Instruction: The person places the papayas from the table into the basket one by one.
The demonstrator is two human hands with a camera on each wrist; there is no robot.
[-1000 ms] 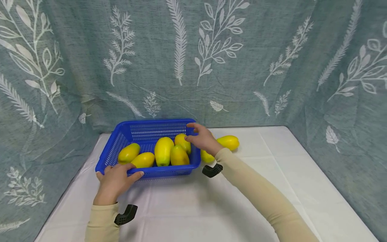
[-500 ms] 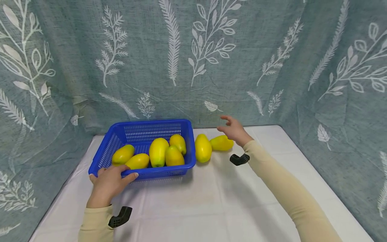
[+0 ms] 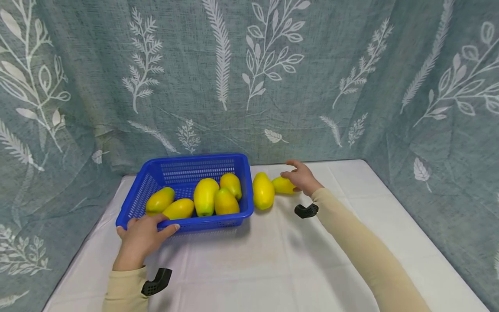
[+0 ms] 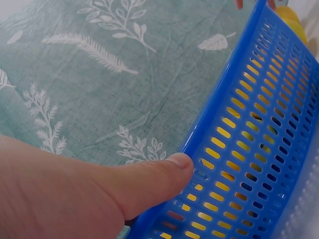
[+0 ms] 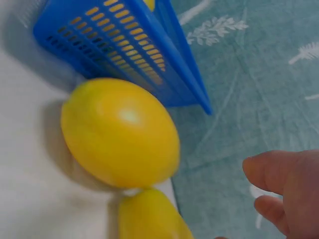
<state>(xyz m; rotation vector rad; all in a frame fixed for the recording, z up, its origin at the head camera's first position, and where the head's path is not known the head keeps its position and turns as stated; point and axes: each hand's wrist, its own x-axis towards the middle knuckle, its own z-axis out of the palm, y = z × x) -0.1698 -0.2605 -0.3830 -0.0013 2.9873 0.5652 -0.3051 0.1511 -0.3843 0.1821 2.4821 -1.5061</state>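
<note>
– Right of the blue basket [image 3: 212, 220], what's the right hand [image 3: 303, 178] at?

– Outer yellow fruit [image 3: 283, 186], lying on the white tablecloth [image 3: 249, 268]. Hand is over its right end, thumb and index spread apart; can't tell if any finger touches

– Print anywhere?

– Backdrop cloth [image 3: 187, 78] carries white leaf and sprig motifs, that's what I can read

– Axis of that fruit?

– Long axis runs sideways in the head view, left end aimed at the inner yellow fruit [image 3: 263, 191]. Right end is partly covered by the hand, can't tell which is the stem end

– Inner one?

– Just beside the basket's right wall, long axis roughly front to back, a bit skewed. Can't tell if the two loose fruits touch

– Left hand [image 3: 142, 238]?

– Grips the near rim toward the left corner, thumb outside, fingers hooked over

– Basket contents?

– Five yellow fruits showing. Middle fruit [image 3: 205, 195] lies front to back, greenish end toward the near rim
</note>
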